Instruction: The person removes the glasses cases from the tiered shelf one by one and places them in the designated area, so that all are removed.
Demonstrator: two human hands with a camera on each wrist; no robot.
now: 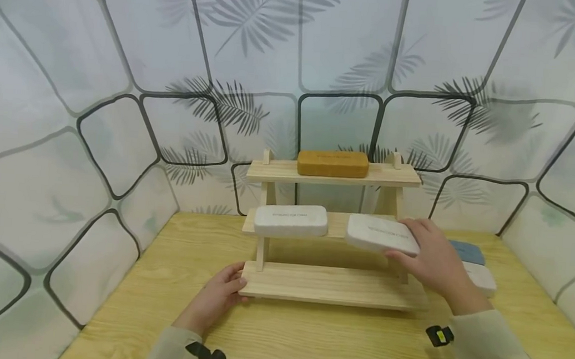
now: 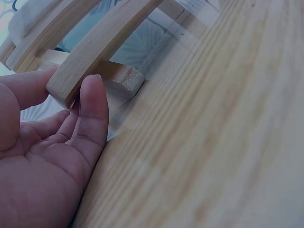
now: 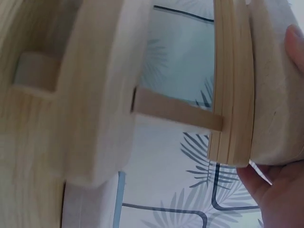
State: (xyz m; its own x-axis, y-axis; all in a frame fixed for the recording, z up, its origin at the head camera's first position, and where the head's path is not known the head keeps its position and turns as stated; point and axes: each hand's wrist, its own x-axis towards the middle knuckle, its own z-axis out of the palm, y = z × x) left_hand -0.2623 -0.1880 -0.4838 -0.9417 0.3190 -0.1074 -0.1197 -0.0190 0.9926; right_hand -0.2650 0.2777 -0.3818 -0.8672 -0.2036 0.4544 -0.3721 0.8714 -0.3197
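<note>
A three-tier wooden display stand (image 1: 330, 286) stands on the table. My left hand (image 1: 215, 298) grips the left end of its bottom plank, thumb above; in the left wrist view the fingers (image 2: 94, 102) touch the plank's end (image 2: 95, 42). With my right hand (image 1: 434, 262) I hold a white glasses case (image 1: 381, 234) by its right end, at the right side of the middle shelf. The right wrist view shows this case (image 3: 273, 90) against the shelf plank (image 3: 232, 85). Another white glasses case (image 1: 290, 221) lies on the middle shelf's left side.
An orange-brown glasses case (image 1: 332, 164) sits mid-way along the top shelf. Right of the stand, behind my right wrist, a blue case (image 1: 469, 252) and a further white case (image 1: 482, 279) lie on the wooden table (image 1: 306, 342). A patterned curtain (image 1: 251, 127) closes off the back and sides.
</note>
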